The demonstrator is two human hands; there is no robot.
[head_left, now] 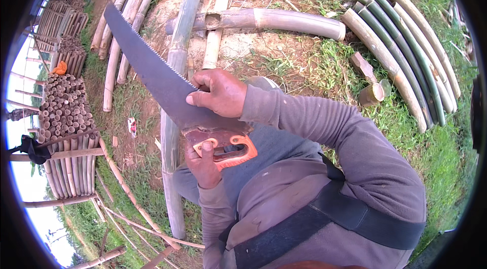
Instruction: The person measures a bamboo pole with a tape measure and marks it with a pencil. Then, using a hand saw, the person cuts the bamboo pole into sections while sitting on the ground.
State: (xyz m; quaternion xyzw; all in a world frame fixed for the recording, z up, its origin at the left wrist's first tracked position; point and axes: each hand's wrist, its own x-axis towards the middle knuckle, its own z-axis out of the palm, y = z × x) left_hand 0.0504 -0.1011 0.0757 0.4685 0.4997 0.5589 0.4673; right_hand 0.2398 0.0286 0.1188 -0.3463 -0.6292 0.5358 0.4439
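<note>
A hand saw with a dark blade and an orange-and-brown handle is held up in front of my body, its tip slanting to the far left. My left hand is closed round the handle, thumb pressed on its side. With thumb and fingers, my right hand pinches the toothed edge of the blade near the handle. Beneath the saw runs a long bamboo pole, lying lengthwise on the ground beside my bent leg. At the far side it crosses a thick bamboo piece that has a hole cut in it.
Several bamboo poles lie side by side at the right, near a wooden mallet and a short bamboo stump. More poles rest at the far left. Stacked cut bamboo fills the left edge, beside leaning poles.
</note>
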